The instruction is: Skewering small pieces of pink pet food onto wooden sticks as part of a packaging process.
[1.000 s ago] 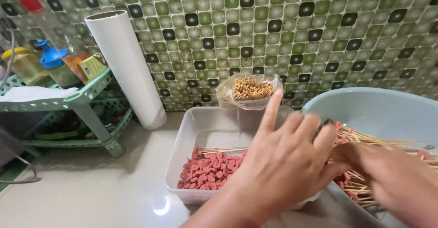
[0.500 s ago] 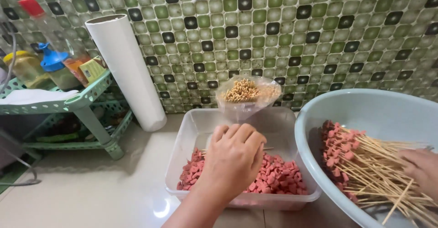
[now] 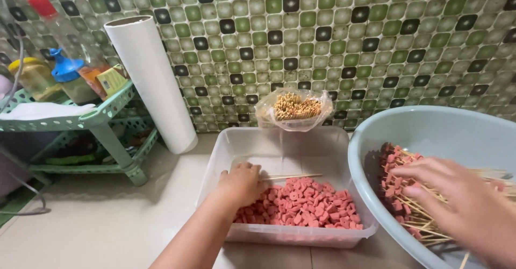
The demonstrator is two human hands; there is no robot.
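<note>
Reaching into the clear plastic tub [image 3: 328,140], your left hand [image 3: 242,183] has its grip closed around a thin wooden skewer [image 3: 293,177], which lies across the tub just above the heap of pink sausage cubes [image 3: 306,207]. The cubes fill the near half of the tub; the far half is bare. Your right hand [image 3: 457,202] hangs over the pale blue basin [image 3: 430,126] just right of the tub, fingers loosely spread over the loaded skewers [image 3: 414,199] piled inside; its grip is apart and holds nothing you can make out. Behind the tub, against the green tiled wall [image 3: 349,37], sits a clear bag of spare sticks [image 3: 294,107]. Left of the tub stands a white roll [image 3: 153,83], and beyond it a green rack [image 3: 97,115] with bottles.
</note>
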